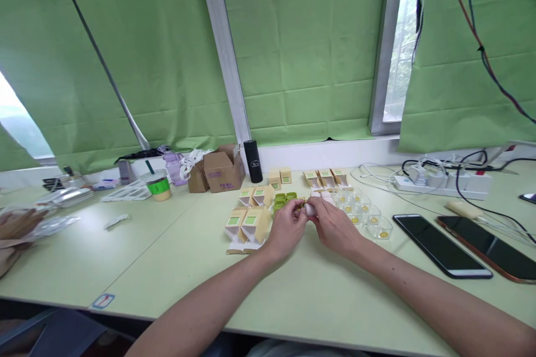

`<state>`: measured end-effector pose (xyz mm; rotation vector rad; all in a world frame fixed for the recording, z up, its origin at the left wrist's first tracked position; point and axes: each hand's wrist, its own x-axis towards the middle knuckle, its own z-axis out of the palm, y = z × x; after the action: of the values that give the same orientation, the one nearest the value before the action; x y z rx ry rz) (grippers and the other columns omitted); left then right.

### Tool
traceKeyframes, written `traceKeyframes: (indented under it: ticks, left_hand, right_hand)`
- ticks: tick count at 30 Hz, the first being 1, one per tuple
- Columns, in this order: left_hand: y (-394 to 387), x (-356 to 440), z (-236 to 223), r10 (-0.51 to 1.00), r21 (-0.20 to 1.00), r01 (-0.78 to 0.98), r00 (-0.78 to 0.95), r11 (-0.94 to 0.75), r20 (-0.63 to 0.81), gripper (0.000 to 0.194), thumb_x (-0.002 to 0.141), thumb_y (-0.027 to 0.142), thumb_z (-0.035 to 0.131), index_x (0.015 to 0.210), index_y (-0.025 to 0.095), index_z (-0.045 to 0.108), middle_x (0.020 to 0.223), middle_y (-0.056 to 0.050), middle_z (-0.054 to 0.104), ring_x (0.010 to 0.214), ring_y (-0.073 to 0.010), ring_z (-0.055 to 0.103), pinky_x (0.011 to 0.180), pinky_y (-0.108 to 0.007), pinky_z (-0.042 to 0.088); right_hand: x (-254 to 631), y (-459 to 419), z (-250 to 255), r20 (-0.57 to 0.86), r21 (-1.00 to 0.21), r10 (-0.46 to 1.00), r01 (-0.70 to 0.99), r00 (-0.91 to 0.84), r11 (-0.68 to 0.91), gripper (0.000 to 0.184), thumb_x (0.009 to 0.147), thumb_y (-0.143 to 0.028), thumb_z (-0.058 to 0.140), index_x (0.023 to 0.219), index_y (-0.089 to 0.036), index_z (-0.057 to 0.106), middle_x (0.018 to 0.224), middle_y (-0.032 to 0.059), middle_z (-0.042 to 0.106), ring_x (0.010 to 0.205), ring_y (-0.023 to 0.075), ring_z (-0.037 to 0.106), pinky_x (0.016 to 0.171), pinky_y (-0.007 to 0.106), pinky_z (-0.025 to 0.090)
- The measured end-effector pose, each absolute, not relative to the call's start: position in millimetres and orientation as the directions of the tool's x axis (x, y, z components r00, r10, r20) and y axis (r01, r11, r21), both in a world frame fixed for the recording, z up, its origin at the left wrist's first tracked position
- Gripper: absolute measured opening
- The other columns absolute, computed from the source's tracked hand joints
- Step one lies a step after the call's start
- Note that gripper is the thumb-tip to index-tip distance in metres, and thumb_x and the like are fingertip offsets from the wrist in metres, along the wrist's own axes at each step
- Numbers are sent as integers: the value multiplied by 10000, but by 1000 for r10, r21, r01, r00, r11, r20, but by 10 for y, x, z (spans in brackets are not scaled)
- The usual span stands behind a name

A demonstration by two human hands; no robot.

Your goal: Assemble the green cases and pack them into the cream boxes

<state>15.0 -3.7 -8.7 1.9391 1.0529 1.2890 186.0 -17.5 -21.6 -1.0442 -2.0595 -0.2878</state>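
My left hand (pixel 287 227) and my right hand (pixel 333 225) meet over the pale green table (pixel 176 256), fingers pinched together around a small whitish item (pixel 310 209) held between them. Just left of my hands lie several small tan boxes with green labels (pixel 249 223). Behind my fingers sit a few small green caps (pixel 285 198). To the right stand several clear little cups with yellow contents (pixel 368 216).
Two dark phones (pixel 440 245) lie flat at the right, with a white power strip and cables (pixel 444 181) behind. A black cylinder (pixel 253 161), brown cardboard boxes (pixel 220 170), a green-banded cup (pixel 159 186) and plastic trays stand along the back. Another person's hand (pixel 19 223) is at far left.
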Motion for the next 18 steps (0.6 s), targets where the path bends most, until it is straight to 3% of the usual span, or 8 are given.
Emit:
traceKeyframes:
  ticks: [2,5,8,11,18]
  left_hand:
    - [-39,116,-65,819,753,323,254,-573,514,252,970,250,568,1187,199,685,1116,-95,757,928,-211,734,873,-382,605]
    - [-37,48,-34,744,630,398,316,-667,588,279,935,254,629,1205,208,685,1182,-103,720,1058,-246,678,994,-444,548]
    - [-22,2,-29,698,571,402,366,-715,616,381,863,208,713,1242,226,677,1249,-104,687,1209,-290,597,1076,-492,483]
    - [-8,6,-41,719,608,384,373,-695,586,441,820,182,766,1250,237,687,1233,-102,672,1226,-296,574,1078,-490,473]
    - [-5,83,-71,806,724,355,284,-591,519,374,876,317,778,1233,224,717,1172,-96,638,1141,-260,622,1040,-449,494]
  right_hand:
    - [1889,-170,-227,733,-215,595,719,-329,661,237,1036,-198,447,1269,-217,488,1098,126,685,910,272,691,701,389,582]
    - [1933,-166,-236,754,-286,581,644,-306,709,262,1044,-222,468,1305,-239,486,1215,140,643,1046,276,680,803,420,609]
    - [1968,-164,-237,757,-355,588,577,-285,736,272,1028,-228,516,1299,-249,520,1266,139,583,1058,261,668,810,410,621]
    - [1985,-162,-230,722,-427,628,528,-290,734,298,1015,-210,529,1308,-258,553,1211,112,581,952,222,662,783,392,618]
    - [1966,-152,-166,725,-517,662,483,-192,706,159,1018,-290,533,1154,-238,598,1101,97,651,982,251,637,826,419,579]
